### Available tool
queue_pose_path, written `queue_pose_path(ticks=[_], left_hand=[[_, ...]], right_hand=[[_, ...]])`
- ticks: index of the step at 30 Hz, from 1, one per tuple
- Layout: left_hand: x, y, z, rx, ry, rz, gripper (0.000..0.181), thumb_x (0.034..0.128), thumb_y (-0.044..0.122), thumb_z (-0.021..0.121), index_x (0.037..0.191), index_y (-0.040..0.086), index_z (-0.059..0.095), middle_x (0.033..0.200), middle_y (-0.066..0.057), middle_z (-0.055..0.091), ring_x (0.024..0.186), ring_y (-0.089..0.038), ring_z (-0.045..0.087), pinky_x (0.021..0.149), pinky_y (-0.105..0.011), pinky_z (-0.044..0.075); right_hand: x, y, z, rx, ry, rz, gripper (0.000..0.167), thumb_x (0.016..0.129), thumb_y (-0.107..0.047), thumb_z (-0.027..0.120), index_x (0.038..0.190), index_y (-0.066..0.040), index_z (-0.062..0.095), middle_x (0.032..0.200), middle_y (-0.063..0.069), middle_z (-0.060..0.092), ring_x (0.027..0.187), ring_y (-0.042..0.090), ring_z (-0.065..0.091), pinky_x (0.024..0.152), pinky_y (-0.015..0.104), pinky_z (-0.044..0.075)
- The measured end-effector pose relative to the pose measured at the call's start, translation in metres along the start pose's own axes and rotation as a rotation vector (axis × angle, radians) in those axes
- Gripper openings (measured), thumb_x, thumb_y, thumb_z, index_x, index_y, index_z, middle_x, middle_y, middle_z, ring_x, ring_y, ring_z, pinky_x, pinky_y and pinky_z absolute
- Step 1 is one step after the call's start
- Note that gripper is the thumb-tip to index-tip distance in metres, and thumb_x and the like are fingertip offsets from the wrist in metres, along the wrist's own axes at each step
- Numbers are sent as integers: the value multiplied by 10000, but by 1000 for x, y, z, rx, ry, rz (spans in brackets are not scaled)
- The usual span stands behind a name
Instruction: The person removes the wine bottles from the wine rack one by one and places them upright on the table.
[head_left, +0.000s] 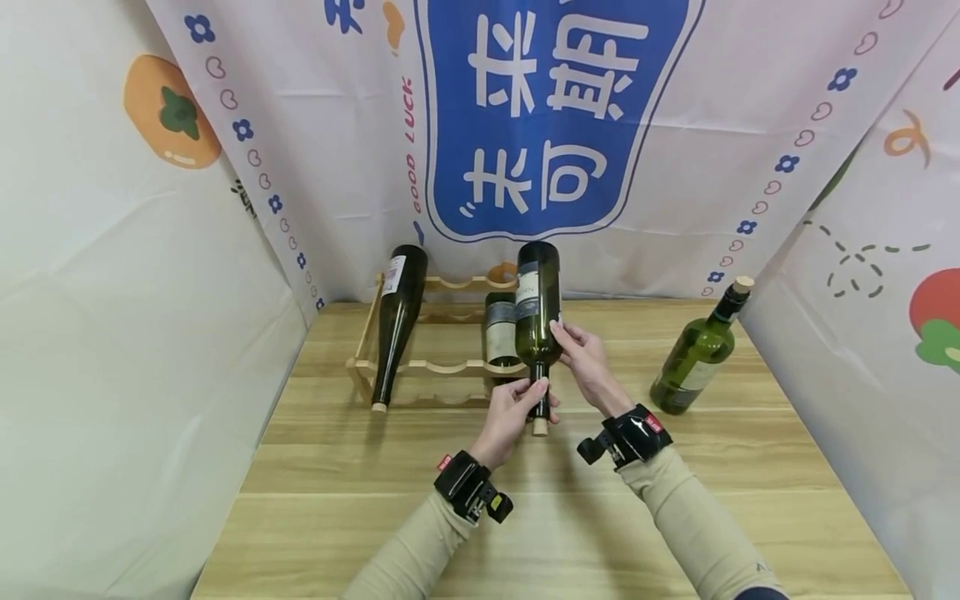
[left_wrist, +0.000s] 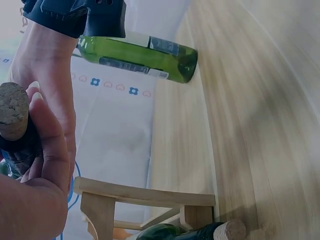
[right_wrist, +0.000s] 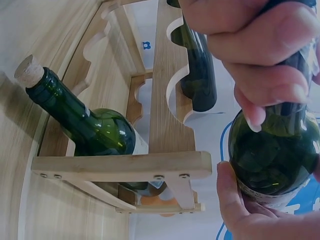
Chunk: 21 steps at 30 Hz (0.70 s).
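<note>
A dark green wine bottle (head_left: 538, 329) is held tilted, neck toward me, over the right end of a two-tier wooden rack (head_left: 362, 367). My left hand (head_left: 508, 422) grips its neck just behind the cork (left_wrist: 14, 111). My right hand (head_left: 588, 360) holds the bottle's body near the shoulder, thumb on the glass. Another dark bottle (head_left: 401, 308) lies on the upper tier at the left, its cork facing me. In the lower tier at the right lies a green bottle (right_wrist: 102, 130), partly hidden by the held one in the head view.
A green corked bottle (head_left: 693, 358) stands upright on the wooden table (head_left: 555, 533), right of the rack. Behind the rack hangs a printed cloth (head_left: 360, 175); more printed cloth (head_left: 172, 333) lines both sides.
</note>
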<state>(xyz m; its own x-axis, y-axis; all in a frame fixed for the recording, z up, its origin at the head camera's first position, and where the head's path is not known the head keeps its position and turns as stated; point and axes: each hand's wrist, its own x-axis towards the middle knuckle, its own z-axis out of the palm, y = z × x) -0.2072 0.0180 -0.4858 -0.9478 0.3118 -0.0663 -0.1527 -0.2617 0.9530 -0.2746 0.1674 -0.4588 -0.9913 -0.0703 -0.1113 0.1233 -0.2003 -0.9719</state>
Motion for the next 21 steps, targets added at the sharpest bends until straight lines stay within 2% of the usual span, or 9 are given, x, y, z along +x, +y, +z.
queue_pose_path(ticks=[4,11,15,21], left_hand=[[1,-2,3,0,0,-2,339,987,256,552,1066,-72,588,841,-60,688,623,-106,666,649,-239,578],[2,-4,7,7,-6,-4,343,985,246,557,1079,-81,591,848,-76,691,617,-109,665,669,-250,581],[4,-6,9,18,-7,-6,355,983,253,561,1102,-80,601,845,-79,694,610,-105,665,676,-247,578],[6,-8,12,36,-10,-17,372,976,265,576,1131,-71,612,969,-314,667,601,-101,666,699,-241,574]], right_hand=[[-1,0,-4,13,1,-2,598,983,-310,556,1414,70,392,1337,229,521,931,50,655,895,196,537],[-2,2,-10,26,2,-18,592,981,-302,561,1401,84,402,1144,60,605,917,47,655,893,207,537],[-3,2,-13,34,3,-21,575,985,-290,556,1396,83,408,1128,45,615,921,52,658,911,224,533],[-5,1,-18,21,1,-19,603,994,-299,536,1422,88,361,1204,94,581,942,38,650,914,201,528]])
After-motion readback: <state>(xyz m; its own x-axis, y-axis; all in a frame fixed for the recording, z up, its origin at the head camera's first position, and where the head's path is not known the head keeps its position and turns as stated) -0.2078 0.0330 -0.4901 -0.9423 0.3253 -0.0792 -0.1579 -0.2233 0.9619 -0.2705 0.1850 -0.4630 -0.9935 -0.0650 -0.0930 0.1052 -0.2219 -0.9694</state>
